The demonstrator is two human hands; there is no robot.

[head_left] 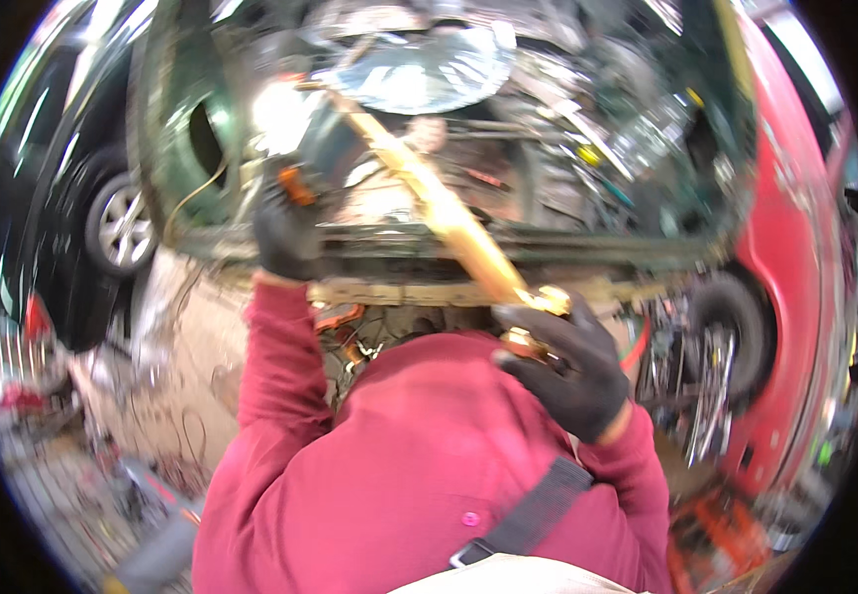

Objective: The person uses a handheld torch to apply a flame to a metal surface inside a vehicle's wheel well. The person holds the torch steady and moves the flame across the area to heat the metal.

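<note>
Two gloved hands work one long yellow bar (pixel 449 213): the right hand (pixel 565 366), nearest the chest, is closed around its lower end for leverage, while beyond it the left hand (pixel 285 233) grips an orange-marked part (pixel 295 185), apparently steadying it inside the green car's open engine bay (pixel 548 148).

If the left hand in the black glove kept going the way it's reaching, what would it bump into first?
Probably the green vehicle's open compartment. The left hand is already at its lower edge, by a small orange part, so the cluttered inside lies just ahead. Blur makes depth uncertain.
</note>
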